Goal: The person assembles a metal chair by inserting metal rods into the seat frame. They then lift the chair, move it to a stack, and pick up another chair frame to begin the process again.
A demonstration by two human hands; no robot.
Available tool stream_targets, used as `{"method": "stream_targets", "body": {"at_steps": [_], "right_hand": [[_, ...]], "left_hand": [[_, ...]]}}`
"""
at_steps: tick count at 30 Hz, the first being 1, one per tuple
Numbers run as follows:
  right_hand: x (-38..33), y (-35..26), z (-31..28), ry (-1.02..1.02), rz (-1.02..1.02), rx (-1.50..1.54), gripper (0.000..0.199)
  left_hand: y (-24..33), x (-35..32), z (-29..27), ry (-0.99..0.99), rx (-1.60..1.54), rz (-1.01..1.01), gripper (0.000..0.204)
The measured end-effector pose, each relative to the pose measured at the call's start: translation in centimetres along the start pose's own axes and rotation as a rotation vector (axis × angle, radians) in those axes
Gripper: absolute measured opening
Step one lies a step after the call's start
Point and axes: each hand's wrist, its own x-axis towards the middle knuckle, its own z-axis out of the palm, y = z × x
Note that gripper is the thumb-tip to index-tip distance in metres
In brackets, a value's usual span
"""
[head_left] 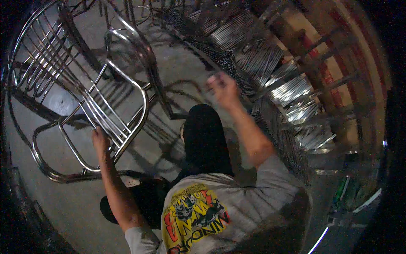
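Note:
A shiny metal chair frame [114, 70] of bent tubes and thin rods stands tilted at the left. My left hand [100, 142] is closed on the chair frame's rods, near the lower end of their row. Out over the floor to the right of the chair, my right hand [226, 91] is raised and blurred. Its fingers look curled around something small and greyish, too smeared to name. It is apart from the chair frame.
Stacks of shiny metal rods and tubes [292, 91] lie along a rack at the right. A heap of small metal rings or tube ends [228, 59] runs beside it. Further metal frames [139, 10] stand at the back. My knee [205, 135] is between my arms.

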Motion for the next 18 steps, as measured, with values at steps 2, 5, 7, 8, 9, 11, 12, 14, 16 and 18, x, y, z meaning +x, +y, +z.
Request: {"method": "stream_targets", "body": {"at_steps": [2, 5, 7, 8, 9, 11, 12, 14, 16, 18], "right_hand": [[3.5, 5.5, -5.8, 0.318, 0.059, -0.349, 0.045], [5.8, 12.5, -9.9, 0.096, 0.294, -0.734, 0.051], [5.9, 15.8, -10.2, -0.049, 0.407, -0.789, 0.053], [5.4, 17.0, -9.9, -0.021, 0.414, -0.758, 0.053], [5.0, 17.8, -9.7, 0.010, 0.424, -0.725, 0.054], [4.8, 18.5, -9.9, 0.067, 0.453, -0.707, 0.051], [4.2, 18.5, -10.5, 0.083, 0.448, -0.718, 0.051], [3.0, 18.0, -11.0, 0.148, 0.415, -0.736, 0.049], [2.0, 17.0, -11.3, 0.229, 0.354, -0.743, 0.046], [1.7, 15.7, -12.1, 0.273, 0.259, -0.764, 0.049]], "left_hand": [[-1.5, 0.6, 0.9, 0.168, 0.068, 0.206, 0.045], [-2.7, 1.9, 1.7, 0.203, 0.007, 0.136, 0.042], [-2.9, 1.6, 0.9, 0.124, -0.015, 0.126, 0.040], [-2.7, 1.4, 0.5, 0.075, -0.036, 0.085, 0.039], [-2.4, 1.1, 0.5, 0.112, -0.005, 0.133, 0.039], [-2.0, 0.5, 0.6, 0.173, 0.039, 0.242, 0.038], [-1.7, 0.4, 0.5, 0.151, -0.018, 0.159, 0.038], [-1.1, 0.7, 0.5, 0.095, -0.157, -0.003, 0.039], [-1.2, 0.6, 0.4, 0.094, -0.118, 0.091, 0.038], [-1.4, 0.8, 0.4, 0.155, -0.008, 0.207, 0.039]]}}
